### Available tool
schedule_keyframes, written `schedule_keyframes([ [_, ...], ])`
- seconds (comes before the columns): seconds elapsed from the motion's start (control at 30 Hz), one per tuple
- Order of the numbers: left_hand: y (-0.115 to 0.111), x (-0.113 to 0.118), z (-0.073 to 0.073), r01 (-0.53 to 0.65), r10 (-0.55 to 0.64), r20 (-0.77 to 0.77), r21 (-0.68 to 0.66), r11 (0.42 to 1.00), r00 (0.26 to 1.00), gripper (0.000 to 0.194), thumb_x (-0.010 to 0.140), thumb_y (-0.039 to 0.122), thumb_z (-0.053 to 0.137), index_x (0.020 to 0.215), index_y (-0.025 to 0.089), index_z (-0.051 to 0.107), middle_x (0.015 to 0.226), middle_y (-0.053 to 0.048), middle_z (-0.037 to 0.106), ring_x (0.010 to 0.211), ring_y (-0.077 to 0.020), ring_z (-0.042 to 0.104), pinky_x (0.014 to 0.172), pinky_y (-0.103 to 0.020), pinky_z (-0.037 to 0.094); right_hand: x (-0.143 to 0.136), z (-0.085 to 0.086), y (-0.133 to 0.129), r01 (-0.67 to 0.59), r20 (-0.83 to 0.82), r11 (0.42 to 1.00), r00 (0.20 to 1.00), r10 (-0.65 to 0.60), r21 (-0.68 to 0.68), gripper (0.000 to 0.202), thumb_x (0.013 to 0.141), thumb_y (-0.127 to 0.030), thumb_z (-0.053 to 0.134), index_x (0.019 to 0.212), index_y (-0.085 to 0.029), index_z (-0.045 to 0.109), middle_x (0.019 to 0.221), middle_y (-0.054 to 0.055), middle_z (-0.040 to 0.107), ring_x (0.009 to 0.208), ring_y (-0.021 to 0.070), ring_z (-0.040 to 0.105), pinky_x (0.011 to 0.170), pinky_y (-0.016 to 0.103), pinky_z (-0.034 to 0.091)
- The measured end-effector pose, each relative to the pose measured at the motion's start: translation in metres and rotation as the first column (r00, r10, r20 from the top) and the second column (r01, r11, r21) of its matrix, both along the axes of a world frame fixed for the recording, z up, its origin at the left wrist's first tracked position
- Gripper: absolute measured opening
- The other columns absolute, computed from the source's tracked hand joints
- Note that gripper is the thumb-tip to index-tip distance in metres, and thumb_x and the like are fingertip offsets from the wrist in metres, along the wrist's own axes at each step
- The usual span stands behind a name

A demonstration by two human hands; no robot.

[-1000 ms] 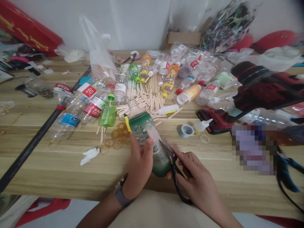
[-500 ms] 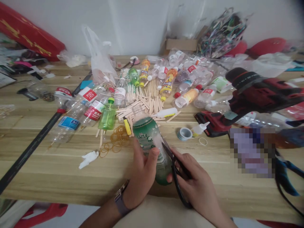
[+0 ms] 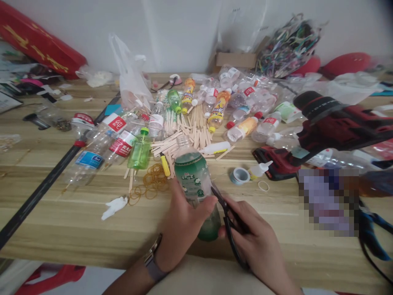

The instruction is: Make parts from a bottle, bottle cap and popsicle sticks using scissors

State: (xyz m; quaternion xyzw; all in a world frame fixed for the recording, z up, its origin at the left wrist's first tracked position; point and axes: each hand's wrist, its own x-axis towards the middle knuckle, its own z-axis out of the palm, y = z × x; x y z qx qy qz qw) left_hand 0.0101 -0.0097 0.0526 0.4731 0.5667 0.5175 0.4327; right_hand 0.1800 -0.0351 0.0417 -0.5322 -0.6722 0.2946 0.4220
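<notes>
My left hand (image 3: 187, 213) is wrapped round a plastic bottle (image 3: 192, 170) with a green label and a clear neck that points away from me. Its thumb lies across the lower part of the label. In my right hand (image 3: 253, 233) is a pair of black-handled scissors (image 3: 229, 223), with the blades against the right side of the bottle. Whether the blades have gone into the label cannot be made out. Beyond the bottle's neck lie many flat wooden sticks (image 3: 201, 131). Rubber bands (image 3: 155, 176) and a yellow-handled tool (image 3: 165, 165) are left of it.
Plastic bottles (image 3: 219, 110) crowd the back of the table. At the right stand a red and black power drill (image 3: 340, 123), a tape roll (image 3: 239, 175) and a small glue bottle (image 3: 260, 169). A black bar (image 3: 46, 180) runs diagonally at the left, near a crumpled white piece (image 3: 114, 207).
My left thumb has moved right across the label towards the scissor blades. The bottle has turned slightly in my grip. The scissors stay at its right side.
</notes>
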Motion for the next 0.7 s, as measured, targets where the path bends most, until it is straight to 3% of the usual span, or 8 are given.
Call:
schedule_keyframes([
  [0.13,0.001,0.002,0.005,-0.002,0.0,-0.035,-0.069,0.998,0.999,0.054,0.076,0.038,0.077,0.116,0.024,0.043,0.108,-0.005,0.064,0.094,-0.022,0.065,0.087,-0.037,0.051,-0.008,0.004,0.002,-0.053,-0.241,0.982,0.971,0.008,-0.18,0.036,0.077,-0.023,0.065,0.111,-0.021,0.077,0.074,0.003,0.068,0.067,0.0155,0.065,0.063,0.021,0.053],
  [0.33,0.002,-0.002,0.001,-0.009,0.007,-0.063,-0.035,0.999,0.998,0.052,0.075,0.036,0.078,0.114,0.024,0.045,0.105,-0.004,0.066,0.091,-0.0214,0.065,0.083,-0.035,0.051,-0.01,-0.003,0.003,-0.23,-0.565,0.908,0.825,-0.008,-0.35,0.039,0.073,-0.041,0.082,0.11,-0.028,0.078,0.065,0.0,0.063,0.051,0.0125,0.057,0.056,0.023,0.051],
  [0.43,0.003,-0.003,0.0,0.016,-0.017,-0.052,-0.023,1.0,0.998,0.049,0.075,0.034,0.077,0.112,0.024,0.045,0.103,-0.003,0.066,0.089,-0.0198,0.065,0.082,-0.033,0.051,-0.006,-0.013,0.003,-0.266,-0.601,0.885,0.799,-0.019,-0.382,0.046,0.071,-0.056,0.083,0.109,-0.03,0.078,0.066,0.001,0.062,0.052,0.0127,0.056,0.052,0.022,0.047],
  [0.6,0.007,-0.006,0.001,0.086,-0.085,0.026,-0.037,0.996,0.996,0.048,0.075,0.032,0.076,0.112,0.023,0.047,0.099,-0.001,0.068,0.085,-0.0187,0.066,0.078,-0.031,0.052,0.0,-0.017,0.001,-0.32,-0.566,0.837,0.824,0.016,-0.443,0.059,0.071,-0.067,0.079,0.112,-0.025,0.077,0.063,0.0,0.053,0.056,0.011,0.046,0.054,0.021,0.04],
  [0.7,0.008,-0.008,0.0,0.103,-0.101,0.03,-0.047,0.994,0.994,0.048,0.073,0.031,0.076,0.112,0.022,0.049,0.098,-0.001,0.068,0.086,-0.0195,0.066,0.079,-0.032,0.052,-0.001,-0.015,-0.001,-0.397,-0.637,0.786,0.771,0.004,-0.474,0.065,0.065,-0.071,0.081,0.107,-0.021,0.077,0.066,-0.001,0.047,0.055,0.0082,0.037,0.05,0.018,0.034],
])
